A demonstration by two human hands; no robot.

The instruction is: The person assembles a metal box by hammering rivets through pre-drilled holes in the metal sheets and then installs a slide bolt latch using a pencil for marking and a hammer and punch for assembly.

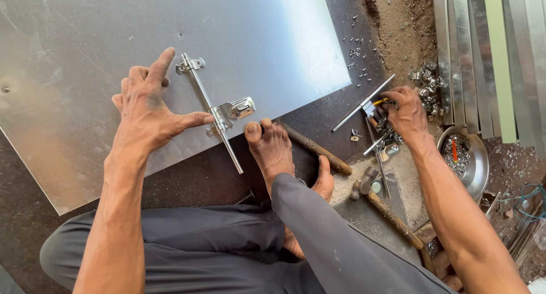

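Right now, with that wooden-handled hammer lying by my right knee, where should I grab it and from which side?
Take the hammer by the bare middle of its wooden handle, coming straight down from above. It lies flat on the ground, head toward the bare foot, handle running away to the right. The right hand is nearest, though it is busy at the loose bolt parts.

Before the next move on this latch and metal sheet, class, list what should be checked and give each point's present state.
1. Left hand steadies the sliding bolt latch: ok, thumb touches its bracket.
2. Latch lies flat on the metal sheet: ok.
3. Foot pins the sheet edge: ok, toes at the edge.
4. Right hand has hold of a part from the loose hardware: cannot tell, fingers hide it.
5. Hammer within reach: ok, lies beside the right forearm.
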